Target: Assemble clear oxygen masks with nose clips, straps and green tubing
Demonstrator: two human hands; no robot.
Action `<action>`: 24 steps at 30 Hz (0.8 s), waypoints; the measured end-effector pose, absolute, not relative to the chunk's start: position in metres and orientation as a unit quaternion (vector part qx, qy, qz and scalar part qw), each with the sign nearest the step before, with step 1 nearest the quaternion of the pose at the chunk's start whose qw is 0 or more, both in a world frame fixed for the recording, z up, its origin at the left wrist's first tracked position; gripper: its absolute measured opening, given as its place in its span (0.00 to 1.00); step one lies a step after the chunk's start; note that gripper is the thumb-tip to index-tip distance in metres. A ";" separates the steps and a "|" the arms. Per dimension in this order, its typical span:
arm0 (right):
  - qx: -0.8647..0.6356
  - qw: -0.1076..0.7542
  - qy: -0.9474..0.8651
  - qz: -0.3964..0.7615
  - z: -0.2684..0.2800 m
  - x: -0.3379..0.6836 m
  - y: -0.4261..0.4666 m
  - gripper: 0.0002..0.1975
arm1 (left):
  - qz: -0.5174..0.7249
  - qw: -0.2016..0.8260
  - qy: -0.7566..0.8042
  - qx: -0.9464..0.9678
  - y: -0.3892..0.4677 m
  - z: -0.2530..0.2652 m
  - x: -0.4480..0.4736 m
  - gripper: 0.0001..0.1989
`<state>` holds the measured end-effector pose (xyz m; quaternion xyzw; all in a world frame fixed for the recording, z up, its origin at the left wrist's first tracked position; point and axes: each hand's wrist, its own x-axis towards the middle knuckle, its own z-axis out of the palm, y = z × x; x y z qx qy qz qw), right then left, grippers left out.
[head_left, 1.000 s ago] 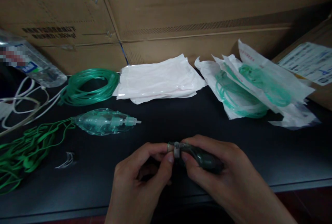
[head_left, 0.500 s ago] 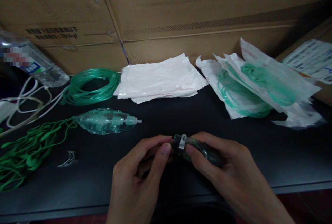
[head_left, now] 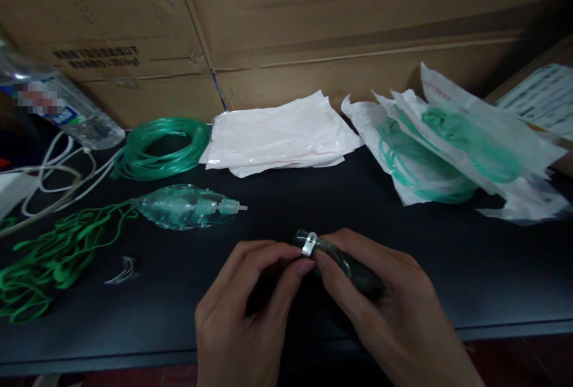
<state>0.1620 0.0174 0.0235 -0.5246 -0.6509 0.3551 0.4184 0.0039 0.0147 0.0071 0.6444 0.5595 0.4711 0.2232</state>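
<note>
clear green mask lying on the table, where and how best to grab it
Probably across the middle of the mask, from above and slightly right: its body is widest there, the right end narrows to a thin tip, and green straps reach its left end.

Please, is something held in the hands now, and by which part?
The right hand holds the green plastic piece by its body, beside the silvery strip. The left hand is at the strip; whether it grips cannot be told.

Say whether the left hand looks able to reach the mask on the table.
Probably yes: nothing visible stands between the left hand and that mask, though the hand is at the clip.
</note>
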 end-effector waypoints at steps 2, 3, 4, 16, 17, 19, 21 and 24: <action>-0.514 0.426 -0.657 0.349 0.023 0.162 0.017 0.08 | 0.470 0.253 0.560 0.633 0.017 0.008 0.001 0.07; -0.511 0.428 -0.659 0.348 0.023 0.162 0.018 0.09 | 0.469 0.264 0.559 0.631 0.018 0.008 0.000 0.07; -0.508 0.430 -0.661 0.347 0.023 0.162 0.018 0.09 | 0.464 0.274 0.557 0.631 0.019 0.008 0.000 0.07; -0.511 0.439 -0.673 0.306 0.019 0.162 0.017 0.14 | 0.469 0.307 0.562 0.608 0.022 0.012 0.002 0.07; -0.509 0.438 -0.676 0.303 0.019 0.161 0.017 0.14 | 0.468 0.309 0.563 0.607 0.022 0.012 0.001 0.07; -0.507 0.436 -0.683 0.295 0.019 0.160 0.017 0.13 | 0.467 0.315 0.567 0.601 0.021 0.013 0.001 0.06; -0.510 0.434 -0.685 0.287 0.018 0.160 0.016 0.13 | 0.469 0.320 0.570 0.593 0.021 0.013 0.001 0.06; -0.514 0.436 -0.685 0.276 0.016 0.160 0.015 0.13 | 0.477 0.332 0.566 0.585 0.021 0.014 0.002 0.05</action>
